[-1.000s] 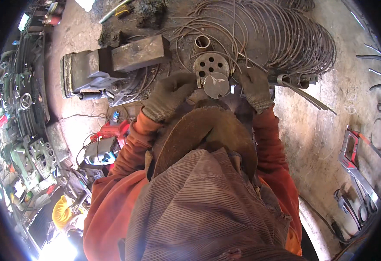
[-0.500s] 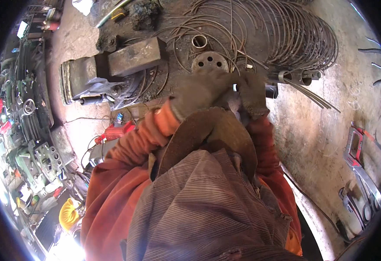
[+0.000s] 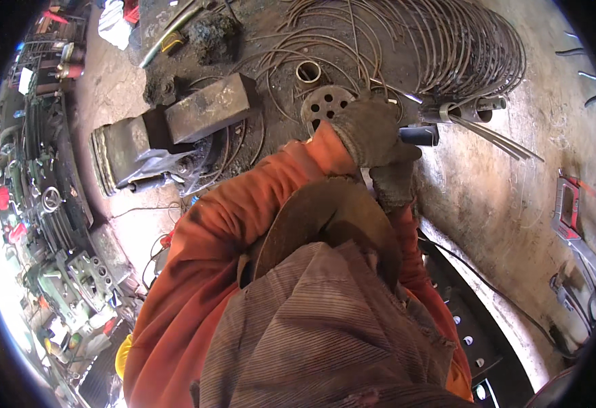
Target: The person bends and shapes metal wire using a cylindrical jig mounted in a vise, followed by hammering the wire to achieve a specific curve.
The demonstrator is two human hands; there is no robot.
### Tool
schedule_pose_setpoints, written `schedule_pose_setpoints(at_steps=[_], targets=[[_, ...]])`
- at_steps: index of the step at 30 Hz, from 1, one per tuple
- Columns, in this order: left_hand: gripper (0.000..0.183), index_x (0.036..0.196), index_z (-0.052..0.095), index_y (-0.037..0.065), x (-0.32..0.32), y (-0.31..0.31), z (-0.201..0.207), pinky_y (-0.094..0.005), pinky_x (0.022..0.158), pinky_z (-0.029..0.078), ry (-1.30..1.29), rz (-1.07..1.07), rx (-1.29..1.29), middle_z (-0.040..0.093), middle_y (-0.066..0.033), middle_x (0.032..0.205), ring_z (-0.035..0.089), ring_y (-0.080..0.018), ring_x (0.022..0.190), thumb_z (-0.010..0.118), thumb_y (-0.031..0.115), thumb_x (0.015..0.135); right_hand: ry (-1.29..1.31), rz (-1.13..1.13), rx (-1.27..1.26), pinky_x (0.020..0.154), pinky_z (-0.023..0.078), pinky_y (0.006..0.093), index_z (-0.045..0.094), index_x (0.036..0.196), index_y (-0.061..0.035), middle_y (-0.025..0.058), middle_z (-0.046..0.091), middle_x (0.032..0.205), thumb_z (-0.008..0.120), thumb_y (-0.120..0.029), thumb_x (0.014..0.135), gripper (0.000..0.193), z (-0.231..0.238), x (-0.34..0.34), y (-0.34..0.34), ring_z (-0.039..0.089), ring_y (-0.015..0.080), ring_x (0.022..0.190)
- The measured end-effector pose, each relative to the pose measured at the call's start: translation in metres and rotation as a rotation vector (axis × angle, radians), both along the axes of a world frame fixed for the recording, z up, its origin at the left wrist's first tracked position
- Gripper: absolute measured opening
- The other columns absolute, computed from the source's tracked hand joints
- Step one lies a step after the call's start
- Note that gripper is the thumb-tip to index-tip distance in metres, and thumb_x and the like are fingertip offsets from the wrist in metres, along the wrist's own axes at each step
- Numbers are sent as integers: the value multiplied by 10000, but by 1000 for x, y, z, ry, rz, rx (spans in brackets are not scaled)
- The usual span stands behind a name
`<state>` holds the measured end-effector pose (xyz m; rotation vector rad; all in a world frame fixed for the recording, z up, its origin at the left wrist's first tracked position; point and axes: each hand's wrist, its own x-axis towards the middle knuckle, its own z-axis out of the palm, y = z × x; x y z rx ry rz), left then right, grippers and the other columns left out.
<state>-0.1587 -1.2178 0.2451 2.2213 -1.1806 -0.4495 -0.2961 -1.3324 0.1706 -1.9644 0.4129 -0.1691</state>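
Note:
Both my hands wear grey-brown work gloves and meet in front of my chest. My left hand (image 3: 369,129) lies across at the upper side, its back turned up and its fingers bent down out of sight; what they close on is hidden. Just below it, overlapping, is my right hand (image 3: 394,182), whose fingers are mostly covered. A sliver of something pale grey shows between the gloves, too small to name. Left of my left hand lies a round steel plate with holes (image 3: 339,96). A dark cylinder (image 3: 419,136) sticks out to the right of the gloves.
A short upright pipe (image 3: 307,73) stands beyond the plate. Coiled steel rod (image 3: 471,51) spreads at the far right, near thin rods (image 3: 499,138). A rectangular metal block (image 3: 209,109) lies left. A red-handled tool (image 3: 568,207) is at the right, machinery (image 3: 53,204) far left.
My left hand has moved right and now overlaps my right hand, which has come slightly nearer to me. More of the holed plate and the dark cylinder shows. The view has shifted a little.

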Motion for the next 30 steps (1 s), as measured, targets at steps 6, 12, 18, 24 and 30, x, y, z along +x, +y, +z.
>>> schedule_pose_setpoints(at_steps=[6, 12, 18, 24, 30], targets=[[617, 1030, 736, -36, -5, -2, -22, -515, 937, 514, -84, 17, -163, 706, -239, 1029, 677, -427, 1002, 713, 554, 851, -59, -132, -18, 872, 566, 403, 697, 1187, -18, 139, 752, 1139, 833, -203, 810, 442, -18, -13, 22, 729, 278, 1054], [699, 953, 771, -42, -10, -1, -24, -505, 899, 536, -126, -41, -108, 723, -251, 988, 684, -429, 968, 721, 644, 826, -123, -213, -50, 881, 568, 402, 691, 1210, -21, 121, 758, 1144, 848, -201, 799, 475, -39, -18, 44, 731, 263, 1062], [398, 1121, 751, 78, 1, 6, -21, -502, 851, 561, -128, -20, -43, 730, -194, 1013, 711, -398, 974, 726, 346, 827, -165, -171, -175, 854, 570, 413, 685, 1127, -35, 129, 754, 1067, 785, -147, 853, 312, -21, -11, 31, 730, 317, 1014], [322, 1121, 745, 63, 49, 29, 3, -482, 867, 566, -166, -211, -20, 732, -192, 1026, 710, -387, 997, 698, 193, 830, -80, 125, -526, 747, 552, 423, 691, 1051, -35, 142, 732, 957, 658, -207, 970, 193, 34, 46, -1, 709, 298, 880], [253, 1113, 764, 59, 63, 70, 32, -405, 830, 589, -126, 133, -347, 755, -161, 1030, 741, -312, 951, 711, 64, 866, -339, 62, -112, 818, 544, 464, 706, 1170, -15, 209, 722, 993, 595, -301, 1049, 330, 74, 83, -2, 692, 398, 919]])
